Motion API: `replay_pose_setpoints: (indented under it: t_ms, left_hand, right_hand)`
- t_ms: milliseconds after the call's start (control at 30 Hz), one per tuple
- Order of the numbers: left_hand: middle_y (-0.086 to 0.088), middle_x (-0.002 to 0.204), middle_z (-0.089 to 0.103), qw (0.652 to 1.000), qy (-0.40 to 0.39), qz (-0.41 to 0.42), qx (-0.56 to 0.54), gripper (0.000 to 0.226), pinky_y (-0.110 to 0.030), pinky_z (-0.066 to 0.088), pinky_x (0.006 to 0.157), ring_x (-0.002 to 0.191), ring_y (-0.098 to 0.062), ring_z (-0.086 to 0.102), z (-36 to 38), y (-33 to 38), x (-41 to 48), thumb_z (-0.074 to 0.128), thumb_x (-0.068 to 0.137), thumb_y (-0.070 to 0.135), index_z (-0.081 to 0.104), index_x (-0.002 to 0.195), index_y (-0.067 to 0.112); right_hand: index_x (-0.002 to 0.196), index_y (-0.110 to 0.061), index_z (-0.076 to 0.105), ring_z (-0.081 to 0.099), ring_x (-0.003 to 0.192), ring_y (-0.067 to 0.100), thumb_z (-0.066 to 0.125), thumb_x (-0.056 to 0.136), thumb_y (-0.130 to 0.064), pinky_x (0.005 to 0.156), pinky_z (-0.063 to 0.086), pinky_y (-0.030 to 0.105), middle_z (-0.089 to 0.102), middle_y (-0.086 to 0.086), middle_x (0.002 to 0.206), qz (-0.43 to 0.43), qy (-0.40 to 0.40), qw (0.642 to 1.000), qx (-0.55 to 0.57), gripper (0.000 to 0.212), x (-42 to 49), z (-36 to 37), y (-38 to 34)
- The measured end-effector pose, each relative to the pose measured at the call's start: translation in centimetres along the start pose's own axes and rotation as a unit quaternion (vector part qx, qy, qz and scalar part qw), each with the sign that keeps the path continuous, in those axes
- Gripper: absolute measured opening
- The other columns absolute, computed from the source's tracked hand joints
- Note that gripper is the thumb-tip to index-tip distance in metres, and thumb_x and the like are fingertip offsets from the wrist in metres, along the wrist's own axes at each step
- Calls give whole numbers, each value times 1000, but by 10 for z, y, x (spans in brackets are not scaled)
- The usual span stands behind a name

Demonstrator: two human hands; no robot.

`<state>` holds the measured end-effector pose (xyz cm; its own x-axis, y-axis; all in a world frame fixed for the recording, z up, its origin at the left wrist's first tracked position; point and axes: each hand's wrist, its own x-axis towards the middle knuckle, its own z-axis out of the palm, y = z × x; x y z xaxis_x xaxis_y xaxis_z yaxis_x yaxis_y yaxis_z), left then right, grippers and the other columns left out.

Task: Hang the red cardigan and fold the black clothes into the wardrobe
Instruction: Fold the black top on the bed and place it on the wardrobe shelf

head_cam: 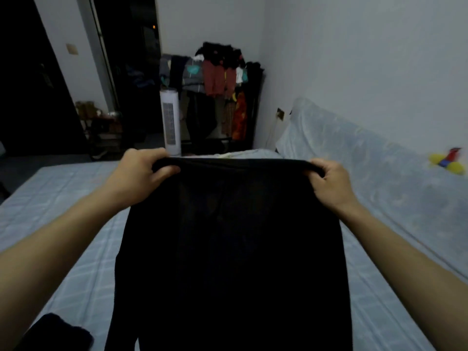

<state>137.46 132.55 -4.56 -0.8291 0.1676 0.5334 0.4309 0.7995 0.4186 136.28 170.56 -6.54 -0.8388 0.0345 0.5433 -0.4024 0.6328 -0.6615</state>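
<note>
A black garment [233, 249] hangs spread out in front of me above the bed [76, 224]. My left hand [144, 173] grips its top edge at the left corner. My right hand [329, 183] grips the same edge at the right corner, so the edge is stretched taut between them. The cloth falls down out of the bottom of the view and hides the middle of the bed. Another dark piece of clothing [58, 333] lies on the bed at the lower left. A reddish garment [217, 77] hangs on the clothes rack [255, 102] at the far wall.
A white tower fan [171, 122] stands past the foot of the bed, left of the loaded rack. A light cover [354, 158] lies along the wall on the right, with a yellow and red toy [448, 163] on it. A dark doorway [131, 72] is at the back left.
</note>
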Motion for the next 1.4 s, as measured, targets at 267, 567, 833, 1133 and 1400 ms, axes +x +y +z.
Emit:
replay_pose_setpoints:
  t_ms: [267,567,833,1133,1400]
  left_hand:
    - [-6,65,62,990,-60,-114,57,16,-41,50,60,65,-30,61,169,-152,43,66,91,31,59,83,19]
    - [-10,74,65,977,-82,-173,93,27,-45,51,61,72,-37,62,342,-299,87,55,91,46,56,86,19]
    - [-22,126,58,966,-81,-244,39,42,-44,36,102,116,-42,51,479,-342,23,53,98,29,54,132,5]
    - [4,164,-17,927,-326,-179,58,93,-41,-4,122,149,-21,-25,563,-352,-70,-2,78,86,4,158,37]
    - [-3,161,-30,909,-329,-178,184,76,-47,-17,119,144,-26,-36,624,-365,-97,1,91,71,-15,154,33]
  right_hand:
    - [66,-25,60,52,54,-4,58,88,1,55,36,15,57,-11,55,124,-80,989,6,34,47,171,161]
    - [91,-13,72,64,84,21,58,85,5,76,47,29,69,6,87,175,-107,978,-36,23,104,323,320]
    - [133,-5,54,49,124,31,54,94,-13,107,29,23,54,18,130,149,-116,978,-86,41,29,423,396]
    - [157,-40,2,-15,152,22,19,95,-71,124,0,47,-14,3,166,30,-398,894,-202,71,-86,502,418]
    - [156,-29,16,-16,152,22,6,95,-71,123,-2,50,-8,6,166,24,-387,875,-289,75,-104,542,466]
